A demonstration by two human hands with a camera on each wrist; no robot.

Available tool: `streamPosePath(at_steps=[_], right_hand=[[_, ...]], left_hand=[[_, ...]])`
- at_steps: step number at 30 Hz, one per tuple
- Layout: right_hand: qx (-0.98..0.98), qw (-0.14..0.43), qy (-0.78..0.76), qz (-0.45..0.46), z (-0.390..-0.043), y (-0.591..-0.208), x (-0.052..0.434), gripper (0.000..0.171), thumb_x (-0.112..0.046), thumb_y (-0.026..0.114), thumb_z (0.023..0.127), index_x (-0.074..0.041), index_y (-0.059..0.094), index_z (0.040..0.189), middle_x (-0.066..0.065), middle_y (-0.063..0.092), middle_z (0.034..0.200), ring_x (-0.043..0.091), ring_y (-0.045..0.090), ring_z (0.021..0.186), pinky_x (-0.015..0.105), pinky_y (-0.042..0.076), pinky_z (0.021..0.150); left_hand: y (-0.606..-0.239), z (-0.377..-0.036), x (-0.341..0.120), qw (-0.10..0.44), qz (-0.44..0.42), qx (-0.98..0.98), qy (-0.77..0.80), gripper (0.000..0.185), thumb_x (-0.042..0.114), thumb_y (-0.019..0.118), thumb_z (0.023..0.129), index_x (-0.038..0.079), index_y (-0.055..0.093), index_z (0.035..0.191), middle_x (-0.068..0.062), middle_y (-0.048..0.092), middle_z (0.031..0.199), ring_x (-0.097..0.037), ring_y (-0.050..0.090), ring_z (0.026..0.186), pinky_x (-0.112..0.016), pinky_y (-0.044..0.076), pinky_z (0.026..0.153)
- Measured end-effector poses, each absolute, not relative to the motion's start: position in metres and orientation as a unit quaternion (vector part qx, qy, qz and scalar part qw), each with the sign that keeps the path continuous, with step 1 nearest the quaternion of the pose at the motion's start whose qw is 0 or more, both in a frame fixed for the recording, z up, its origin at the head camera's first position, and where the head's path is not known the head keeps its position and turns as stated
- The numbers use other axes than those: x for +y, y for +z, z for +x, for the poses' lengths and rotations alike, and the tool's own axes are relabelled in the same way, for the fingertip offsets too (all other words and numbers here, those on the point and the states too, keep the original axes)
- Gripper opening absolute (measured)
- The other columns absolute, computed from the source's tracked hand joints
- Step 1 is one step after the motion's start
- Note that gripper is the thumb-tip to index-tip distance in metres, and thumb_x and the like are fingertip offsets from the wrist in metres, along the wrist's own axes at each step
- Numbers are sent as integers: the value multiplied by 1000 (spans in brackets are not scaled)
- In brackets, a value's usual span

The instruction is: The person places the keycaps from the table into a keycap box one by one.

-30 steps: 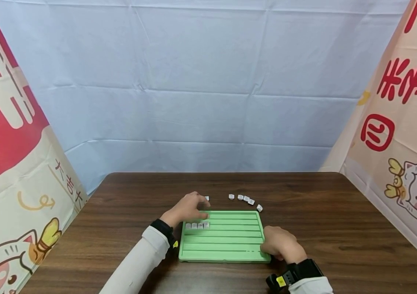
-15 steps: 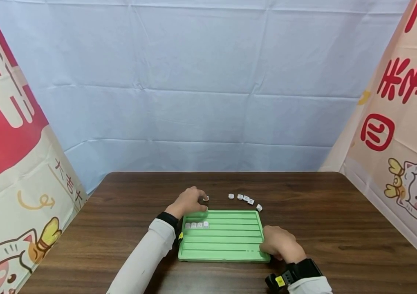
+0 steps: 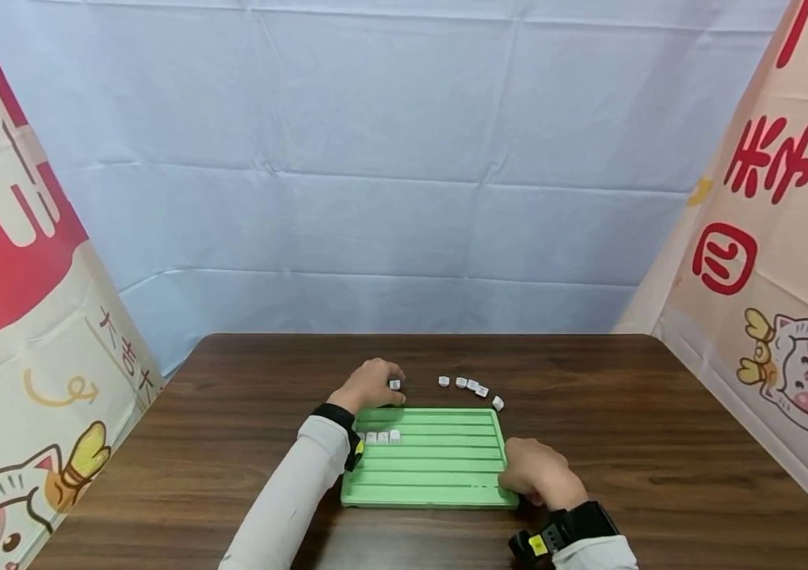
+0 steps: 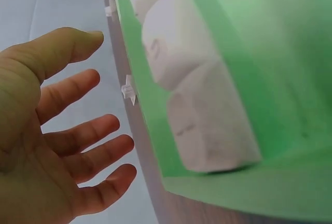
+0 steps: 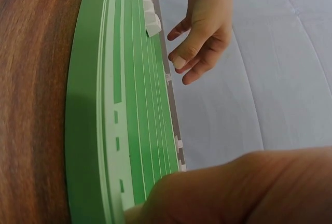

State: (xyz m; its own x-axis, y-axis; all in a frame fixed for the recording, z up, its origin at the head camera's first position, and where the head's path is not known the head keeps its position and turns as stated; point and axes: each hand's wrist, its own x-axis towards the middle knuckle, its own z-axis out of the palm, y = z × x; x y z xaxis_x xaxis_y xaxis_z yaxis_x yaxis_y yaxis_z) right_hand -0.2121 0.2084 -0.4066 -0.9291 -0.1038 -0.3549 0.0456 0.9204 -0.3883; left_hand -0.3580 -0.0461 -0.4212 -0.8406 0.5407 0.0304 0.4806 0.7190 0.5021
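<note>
My left hand (image 3: 367, 385) reaches past the back left of a green ridged board (image 3: 432, 477). Its thumb and fingers are spread around a small white block (image 3: 394, 385) on the table, with a gap between the fingertips in the left wrist view. A short row of white blocks (image 3: 383, 437) sits in a groove at the board's left; dark marks show on their faces in the left wrist view. At the board's front right corner my right hand (image 3: 541, 473) grips the edge, its thumb on top and the other fingers mostly hidden.
Several more loose white blocks (image 3: 472, 385) lie in a curve behind the board, one (image 3: 497, 403) just off its back right corner. The dark wooden table (image 3: 661, 443) extends on both sides. A pale blue cloth (image 3: 375, 198) hangs behind it.
My left hand has moved slightly back, and its fingers have come around the lone block, which shows more fully. The right hand stays at the board's corner.
</note>
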Motion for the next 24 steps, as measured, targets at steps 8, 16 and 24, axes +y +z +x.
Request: streamPosePath(at_steps=[8,16,24], right_hand=[[960,191,-203,-15,-211,-404,207,21,1,53,79,-8,50,61,3,37,46,14,30,39,26,22,41],[959,200,-203,-9,-214,-404,207,15,0,53,80,-6,54,67,3,38,47,14,31,39,27,24,41],[960,203,-193,-6,-215,-405,207,14,0,53,80,-6,54,67,4,39,46,14,31,39,27,24,41]], left_hand=[[-421,-366,-45,79,257,925,267,36,16,70,85,5,63,118,-11,57,122,-28,52,112,-41,47,86],[-419,-373,-44,91,257,930,245,31,10,69,85,8,64,116,-9,56,122,-26,55,107,-38,48,83],[-419,-373,-40,114,277,927,227,25,6,68,85,12,69,109,-6,59,118,-24,54,106,-35,49,79]])
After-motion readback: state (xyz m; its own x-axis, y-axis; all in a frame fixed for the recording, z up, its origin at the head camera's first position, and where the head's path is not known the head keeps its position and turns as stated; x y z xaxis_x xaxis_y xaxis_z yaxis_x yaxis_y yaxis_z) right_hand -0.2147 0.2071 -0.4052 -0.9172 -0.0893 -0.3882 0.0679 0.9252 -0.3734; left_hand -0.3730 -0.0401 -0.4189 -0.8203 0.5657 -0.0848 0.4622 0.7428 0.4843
